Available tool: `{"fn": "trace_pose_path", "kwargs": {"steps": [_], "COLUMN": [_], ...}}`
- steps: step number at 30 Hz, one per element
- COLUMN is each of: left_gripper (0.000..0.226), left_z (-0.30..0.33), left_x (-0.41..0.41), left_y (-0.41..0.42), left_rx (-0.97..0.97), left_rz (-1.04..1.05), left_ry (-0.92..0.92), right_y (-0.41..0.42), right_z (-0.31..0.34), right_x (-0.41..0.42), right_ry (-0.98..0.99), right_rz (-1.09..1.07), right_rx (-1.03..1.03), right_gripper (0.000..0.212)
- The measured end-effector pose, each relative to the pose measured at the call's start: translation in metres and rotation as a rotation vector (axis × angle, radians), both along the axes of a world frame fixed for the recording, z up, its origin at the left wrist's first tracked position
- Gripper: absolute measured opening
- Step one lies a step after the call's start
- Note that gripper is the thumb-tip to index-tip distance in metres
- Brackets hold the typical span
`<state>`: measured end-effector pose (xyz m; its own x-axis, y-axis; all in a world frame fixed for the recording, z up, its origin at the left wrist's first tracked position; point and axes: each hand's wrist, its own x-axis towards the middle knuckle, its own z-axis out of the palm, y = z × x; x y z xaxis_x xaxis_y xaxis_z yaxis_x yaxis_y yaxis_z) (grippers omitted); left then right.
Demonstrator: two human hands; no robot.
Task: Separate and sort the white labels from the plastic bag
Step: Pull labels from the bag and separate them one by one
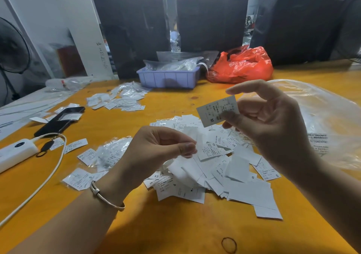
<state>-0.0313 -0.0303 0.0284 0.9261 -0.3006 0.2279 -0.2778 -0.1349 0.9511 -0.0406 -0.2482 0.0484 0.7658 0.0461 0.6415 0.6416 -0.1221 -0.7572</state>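
Observation:
A heap of white labels (218, 167) lies on the yellow table (156, 230) in front of me. My right hand (269, 124) pinches one white label marked M (214, 110) between thumb and fingers, raised above the heap. My left hand (156, 148) hovers over the heap's left side with thumb and fingers curled together; a thin clear film seems caught at the fingertips. A large clear plastic bag (320, 120) with printed warnings lies flat to the right. Smaller groups of labels (117, 101) lie farther back and to the left (84, 177).
A lilac bin (168, 77) with clear bags and a red plastic bag (242, 66) stand at the back. A black phone (58, 120), a white power bank (15, 152) and its cable (48, 175) lie left. A rubber band (229, 245) lies near the front edge.

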Motion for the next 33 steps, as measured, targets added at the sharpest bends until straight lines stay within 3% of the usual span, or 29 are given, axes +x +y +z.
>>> {"fn": "trace_pose_path", "kwargs": {"steps": [6, 14, 33], "left_gripper": [0.021, 0.022, 0.023], "left_z": [0.0022, 0.0016, -0.0011], "left_x": [-0.0023, -0.0017, -0.0004], "left_y": [-0.0012, -0.0004, 0.0017], "left_rx": [0.002, 0.021, 0.034], "left_rz": [0.002, -0.009, -0.010], "left_ry": [-0.006, -0.009, -0.042], "right_y": [0.0063, 0.0078, 0.0027], "right_z": [0.0014, 0.0004, -0.0056], "right_x": [-0.0108, -0.0115, -0.0041], "right_ry": [-0.161, -0.272, -0.271], "right_rz": [-0.129, -0.223, -0.329], "right_rx": [-0.183, -0.278, -0.381], "right_gripper": [0.039, 0.025, 0.022]}}
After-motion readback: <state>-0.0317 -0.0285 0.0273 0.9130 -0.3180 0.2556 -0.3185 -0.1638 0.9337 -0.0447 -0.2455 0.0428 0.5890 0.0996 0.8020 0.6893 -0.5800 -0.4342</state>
